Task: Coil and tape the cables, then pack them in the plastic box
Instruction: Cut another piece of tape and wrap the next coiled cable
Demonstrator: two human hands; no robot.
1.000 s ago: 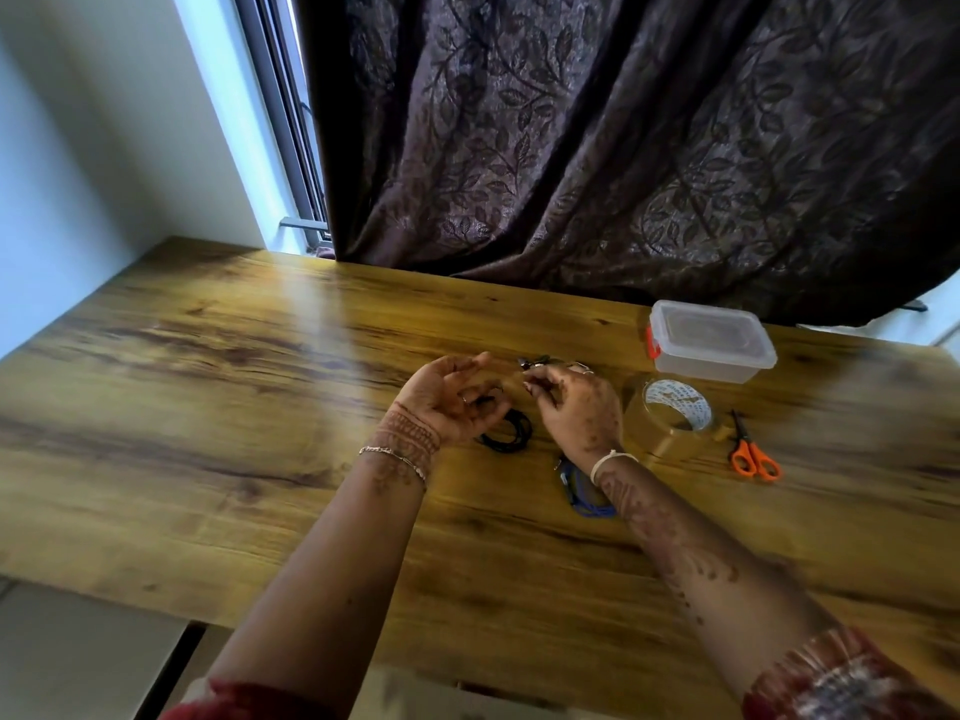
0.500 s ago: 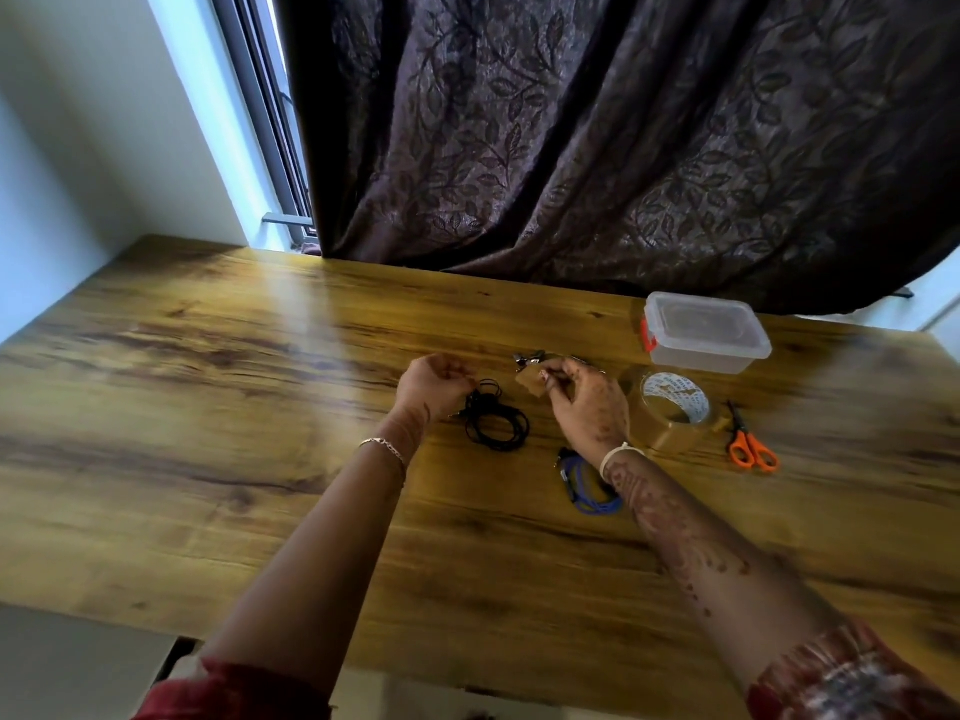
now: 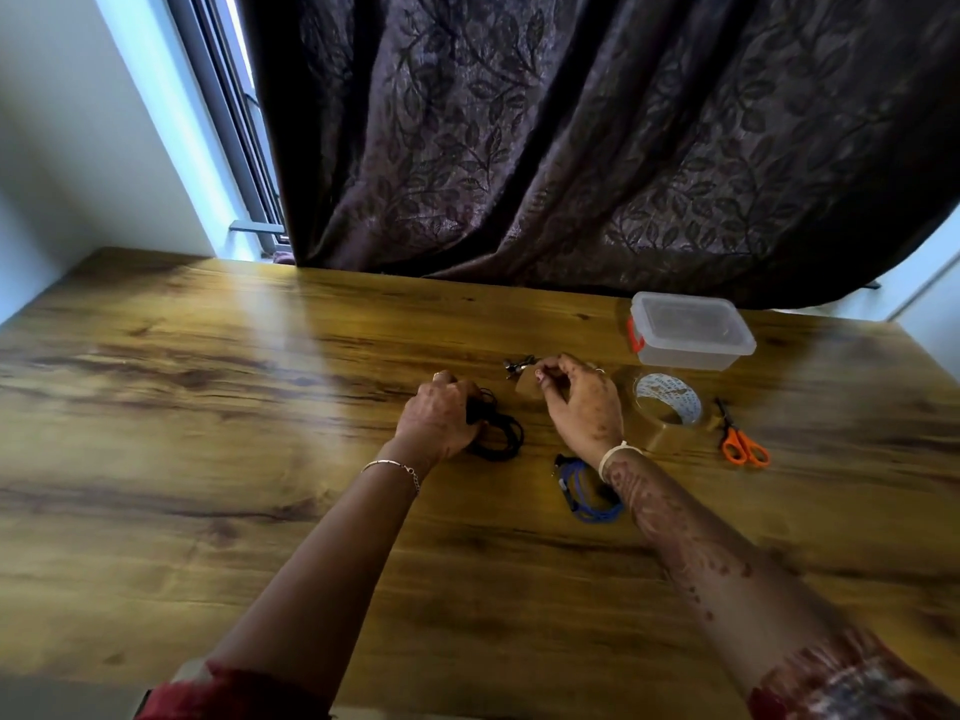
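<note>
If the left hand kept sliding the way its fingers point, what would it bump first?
Probably the small brown tape piece pinched in the right hand, just past the black cable coil the left hand grips. Depth is hard to judge.

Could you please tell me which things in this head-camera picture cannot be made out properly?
- Black cable: the left hand covers part of the coil, head view.
- Blue cable: the right forearm hides its right side.
- Piece of tape in the right hand: too small and blurred to judge its length.
- Plastic box: the cloudy lid hides any contents.
- Small metal thing beyond the fingers: too small to identify.
</note>
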